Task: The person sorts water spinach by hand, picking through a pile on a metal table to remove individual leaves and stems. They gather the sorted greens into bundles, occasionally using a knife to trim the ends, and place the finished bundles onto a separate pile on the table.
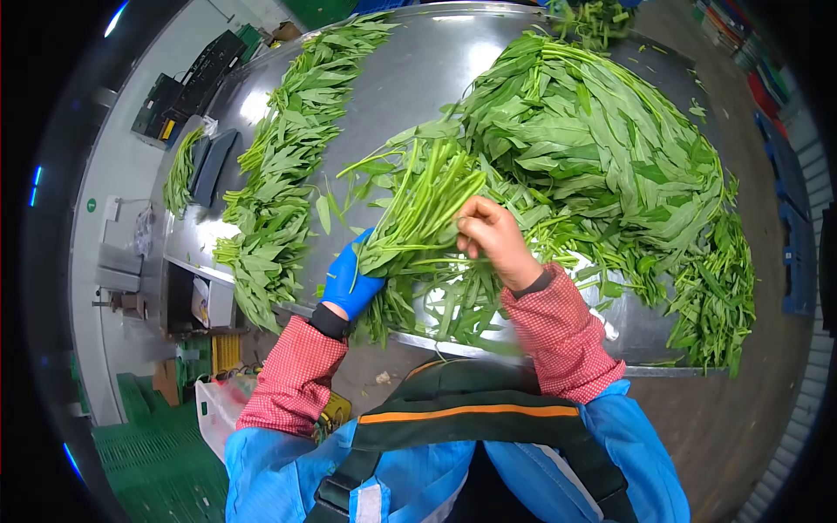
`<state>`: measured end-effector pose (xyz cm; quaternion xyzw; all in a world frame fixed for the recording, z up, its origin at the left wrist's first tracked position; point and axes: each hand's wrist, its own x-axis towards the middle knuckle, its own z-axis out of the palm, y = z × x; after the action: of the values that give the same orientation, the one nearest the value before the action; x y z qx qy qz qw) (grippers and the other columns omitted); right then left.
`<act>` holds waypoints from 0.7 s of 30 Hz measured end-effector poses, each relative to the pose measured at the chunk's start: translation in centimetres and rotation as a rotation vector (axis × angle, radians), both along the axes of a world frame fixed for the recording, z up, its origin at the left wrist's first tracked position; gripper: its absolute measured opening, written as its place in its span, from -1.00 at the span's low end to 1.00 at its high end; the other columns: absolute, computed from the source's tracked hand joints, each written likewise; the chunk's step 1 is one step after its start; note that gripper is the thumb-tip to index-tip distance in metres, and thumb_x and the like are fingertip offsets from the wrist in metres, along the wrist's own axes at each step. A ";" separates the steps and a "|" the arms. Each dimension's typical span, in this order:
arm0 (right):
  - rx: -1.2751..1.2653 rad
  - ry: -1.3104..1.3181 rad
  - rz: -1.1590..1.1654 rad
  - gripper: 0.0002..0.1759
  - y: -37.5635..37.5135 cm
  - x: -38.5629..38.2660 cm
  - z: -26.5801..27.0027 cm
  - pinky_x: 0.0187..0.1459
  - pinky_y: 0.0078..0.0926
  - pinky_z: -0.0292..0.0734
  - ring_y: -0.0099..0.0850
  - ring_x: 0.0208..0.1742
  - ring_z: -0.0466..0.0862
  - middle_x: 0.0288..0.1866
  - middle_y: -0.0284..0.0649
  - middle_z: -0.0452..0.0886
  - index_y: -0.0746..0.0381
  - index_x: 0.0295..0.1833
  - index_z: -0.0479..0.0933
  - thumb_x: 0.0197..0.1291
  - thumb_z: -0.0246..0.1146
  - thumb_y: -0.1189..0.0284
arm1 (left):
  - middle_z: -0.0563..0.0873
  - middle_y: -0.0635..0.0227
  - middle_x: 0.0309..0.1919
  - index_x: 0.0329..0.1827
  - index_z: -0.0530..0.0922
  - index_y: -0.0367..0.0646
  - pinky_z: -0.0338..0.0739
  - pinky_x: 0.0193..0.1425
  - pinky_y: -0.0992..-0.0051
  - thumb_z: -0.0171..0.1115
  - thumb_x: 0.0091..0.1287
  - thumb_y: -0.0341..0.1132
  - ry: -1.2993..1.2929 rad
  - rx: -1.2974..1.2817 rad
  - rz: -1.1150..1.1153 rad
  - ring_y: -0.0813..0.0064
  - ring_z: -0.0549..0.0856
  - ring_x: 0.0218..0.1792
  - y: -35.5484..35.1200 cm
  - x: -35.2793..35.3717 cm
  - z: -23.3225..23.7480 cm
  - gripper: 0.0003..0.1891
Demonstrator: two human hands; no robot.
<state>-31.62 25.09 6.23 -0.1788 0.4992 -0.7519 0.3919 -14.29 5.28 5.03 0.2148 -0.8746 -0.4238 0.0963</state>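
Note:
My left hand (351, 277), in a blue glove, is closed around a bunch of water spinach (427, 196), its pale green stems slanting up and to the right. At the right side of those stems, my bare right hand (497, 238) has its fingers curled in a pinch. Whatever sits between its thumb and forefinger is too small to make out. Loose water spinach (462, 301) lies on the metal table beneath both hands. Beyond my right hand rises a large heap of water spinach (593, 148), leaves and stems mostly lying the same way.
Bundles of water spinach (283, 166) form a long row on the left of the metal table (397, 83). A dark tray-like object (214, 167) stands at the far left edge beside more greens (181, 173). Green crates (157, 462) are on the floor at lower left.

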 end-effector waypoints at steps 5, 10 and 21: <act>-0.539 -0.538 0.088 -0.93 1.4 -1.1 0.1 -0.36 -0.64 0.48 -0.58 -0.31 0.50 -0.28 -0.26 0.50 0.22 -0.31 0.42 0.11 0.18 0.52 | 0.68 0.21 -0.02 0.23 0.42 -0.24 0.50 0.11 0.45 0.30 0.19 -0.37 0.050 0.060 0.004 0.40 0.65 0.02 -0.7 0.2 -0.9 -0.49; -0.816 -0.311 0.257 -0.79 7.0 -4.9 4.6 -0.75 -0.66 0.35 -0.50 -0.69 0.47 -0.46 -0.18 0.50 0.20 -0.32 0.30 0.16 0.23 0.43 | 0.67 0.29 -0.02 0.16 0.50 -0.27 0.50 0.13 0.44 0.33 0.10 -0.52 -0.012 0.469 0.037 0.45 0.65 -0.05 -2.1 1.1 1.4 -0.51; 0.389 0.411 0.375 -0.53 5.0 -1.7 -2.8 -0.13 -0.50 0.53 -0.40 -0.23 0.66 -0.28 -0.18 0.68 0.37 -0.02 0.55 0.25 0.22 0.13 | 0.66 0.17 -0.16 0.15 0.46 -0.34 0.63 -0.19 0.37 0.13 0.32 -0.25 -0.056 1.732 0.019 0.35 0.66 -0.33 -3.6 3.4 0.3 -0.59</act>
<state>-33.36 30.05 3.43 -0.3373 0.6602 -0.5059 0.4410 -10.88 1.68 5.37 0.2301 -0.2440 -0.9345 -0.1193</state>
